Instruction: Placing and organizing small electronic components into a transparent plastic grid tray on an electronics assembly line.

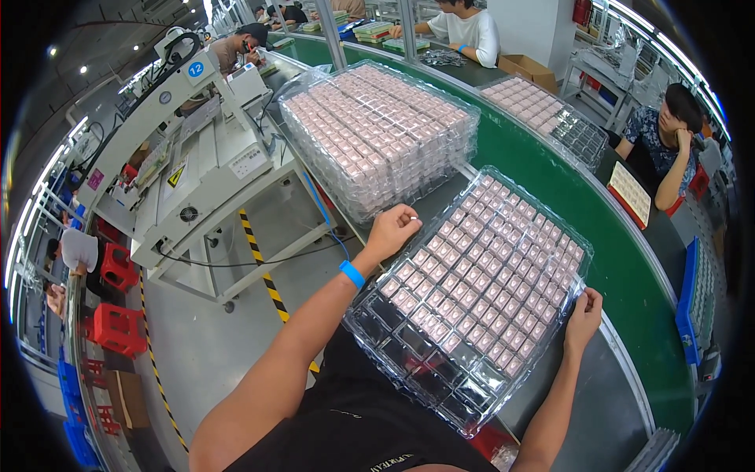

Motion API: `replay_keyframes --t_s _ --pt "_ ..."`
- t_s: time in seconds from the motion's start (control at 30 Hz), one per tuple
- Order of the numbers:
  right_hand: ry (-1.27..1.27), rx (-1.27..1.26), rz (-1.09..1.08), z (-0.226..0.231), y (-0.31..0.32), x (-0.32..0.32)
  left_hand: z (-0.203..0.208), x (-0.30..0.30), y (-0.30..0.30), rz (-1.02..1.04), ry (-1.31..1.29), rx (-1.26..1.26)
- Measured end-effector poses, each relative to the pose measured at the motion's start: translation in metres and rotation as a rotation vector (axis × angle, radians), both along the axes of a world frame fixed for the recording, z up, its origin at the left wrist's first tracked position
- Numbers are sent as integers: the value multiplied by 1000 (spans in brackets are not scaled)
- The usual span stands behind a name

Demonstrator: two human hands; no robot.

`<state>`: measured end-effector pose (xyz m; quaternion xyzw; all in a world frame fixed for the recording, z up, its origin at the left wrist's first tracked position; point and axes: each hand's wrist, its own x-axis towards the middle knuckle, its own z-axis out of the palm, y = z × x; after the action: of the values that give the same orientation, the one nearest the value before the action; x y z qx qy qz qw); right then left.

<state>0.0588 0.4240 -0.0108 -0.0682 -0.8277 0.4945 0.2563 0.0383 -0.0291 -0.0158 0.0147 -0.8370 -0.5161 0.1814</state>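
A clear plastic tray (410, 346) lies tilted before me, its near edge over my lap. Small pinkish square pieces (491, 263) fill most of its pockets; those along the near left side hold none. At the tray's upper left edge my left hand (393, 231) is closed in a pinch, with a small pale spot at the fingertips that I cannot make out. A blue band (351, 274) circles that wrist. On the opposite side, my right hand (583, 316) grips the tray's right edge between thumb and fingers.
A tall stack of filled clear trays (377, 134) stands just beyond. The green conveyor belt (609, 295) curves past on the right, with another partly filled tray (578, 135) across it. A white machine (197, 185) stands left. Several people sit along the line.
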Motion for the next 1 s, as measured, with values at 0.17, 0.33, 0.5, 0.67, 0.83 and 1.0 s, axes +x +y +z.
replay_keyframes --t_s 0.17,0.33,0.5,0.67,0.83,1.0 --pt "-9 -3 -1 0 2 0 -2 0 -1 -18 20 7" --pt "-14 -12 -1 -1 1 0 -3 0 -2 -15 4 18" --pt "-17 -16 2 0 0 -1 -2 0 -3 -10 -42 31" --pt "-13 -6 1 -2 2 -1 1 1 -2 -7 -96 35" --pt "-14 -5 1 -2 2 -1 2 1 -1 -4 -75 52" --pt "-5 -6 -5 -1 0 -1 1 1 -1 -10 -77 59"
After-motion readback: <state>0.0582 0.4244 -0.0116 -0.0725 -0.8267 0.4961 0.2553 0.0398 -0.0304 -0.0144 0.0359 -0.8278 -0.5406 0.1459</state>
